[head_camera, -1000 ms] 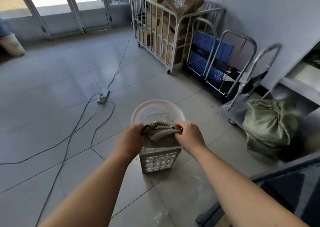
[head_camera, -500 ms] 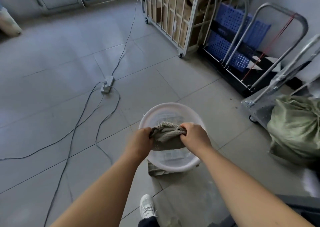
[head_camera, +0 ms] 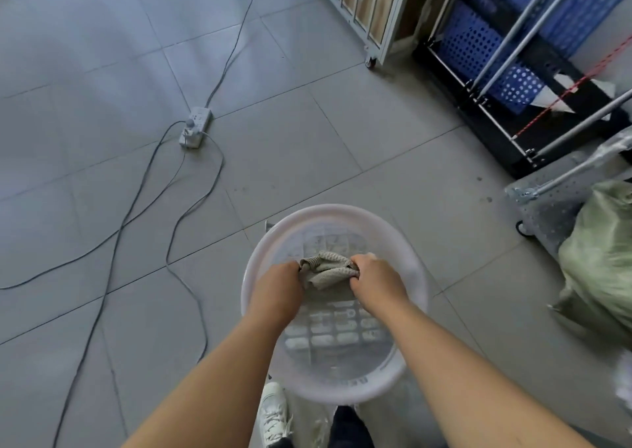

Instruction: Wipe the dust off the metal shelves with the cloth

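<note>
Floor (head_camera: 102,54): grey tiles, seen from above.
Cables (head_camera: 143,191): several dark ones, trailing across floor at left, meeting at strip.
Strip (head_camera: 195,127): white power strip w/ plugs in it, upper left of centre, lying on floor.
Shoe (head_camera: 272,413): white, laced, bottom centre, just below basin rim.
Left hand (head_camera: 278,288): fist closed on left end of cloth, over basin.
Basin (head_camera: 260,259): round, translucent white, centre frame; sits on a grid crate visible through its bottom. Whether it holds water: can't tell.
Cloth (head_camera: 326,270): grey-beige, knit texture, bunched and twisted btwn both hands, over the far half of the basin. Whether it touches the basin's inside: can't tell.
Right hand (head_camera: 372,282): fist closed on right end of cloth, knuckles up, close to left hand.
Cage cart (head_camera: 376,10): white barred frame on castors, top centre-right, brown boxes inside.
Trolleys (head_camera: 513,71): right of cart, black decks w/ grey tube handles; blue perforated panels (head_camera: 478,37) stand among them; red cord (head_camera: 574,87) runs diagonally across.
Sack (head_camera: 602,252): pale green, woven, bulging, far right edge, beside a grey wheeled platform.
</note>
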Action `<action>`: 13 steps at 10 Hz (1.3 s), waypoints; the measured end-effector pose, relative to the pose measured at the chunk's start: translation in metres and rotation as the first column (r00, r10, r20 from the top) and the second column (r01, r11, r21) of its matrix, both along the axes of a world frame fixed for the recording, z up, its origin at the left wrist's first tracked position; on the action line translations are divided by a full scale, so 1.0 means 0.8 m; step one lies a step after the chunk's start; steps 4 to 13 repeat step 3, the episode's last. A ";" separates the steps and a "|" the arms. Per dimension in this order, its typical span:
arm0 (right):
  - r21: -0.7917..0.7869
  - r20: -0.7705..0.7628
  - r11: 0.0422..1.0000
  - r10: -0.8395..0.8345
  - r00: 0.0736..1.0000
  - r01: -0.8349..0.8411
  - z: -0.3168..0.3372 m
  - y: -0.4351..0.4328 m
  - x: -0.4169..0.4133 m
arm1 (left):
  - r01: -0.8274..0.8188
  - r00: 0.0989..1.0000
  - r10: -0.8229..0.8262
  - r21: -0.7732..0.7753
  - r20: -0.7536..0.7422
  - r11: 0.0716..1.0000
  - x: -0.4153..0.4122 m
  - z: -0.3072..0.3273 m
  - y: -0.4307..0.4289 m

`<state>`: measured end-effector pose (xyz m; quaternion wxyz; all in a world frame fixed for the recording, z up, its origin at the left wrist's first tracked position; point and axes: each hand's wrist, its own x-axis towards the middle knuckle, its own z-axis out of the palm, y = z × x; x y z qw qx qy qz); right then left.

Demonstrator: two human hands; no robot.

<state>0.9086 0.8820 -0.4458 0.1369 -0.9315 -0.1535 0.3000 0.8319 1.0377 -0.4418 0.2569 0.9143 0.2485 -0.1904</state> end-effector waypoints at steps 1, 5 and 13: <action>-0.048 -0.078 0.996 0.072 0.994 -0.076 -0.017 0.003 0.009 | 0.046 0.996 -0.045 0.012 -0.079 0.999 0.004 -0.010 -0.002; 0.030 -0.013 0.979 0.203 0.979 -0.202 0.021 0.017 0.032 | 0.138 0.990 -0.135 0.173 -0.032 0.975 0.019 0.019 0.008; 0.030 -0.013 0.979 0.203 0.979 -0.202 0.021 0.017 0.032 | 0.138 0.990 -0.135 0.173 -0.032 0.975 0.019 0.019 0.008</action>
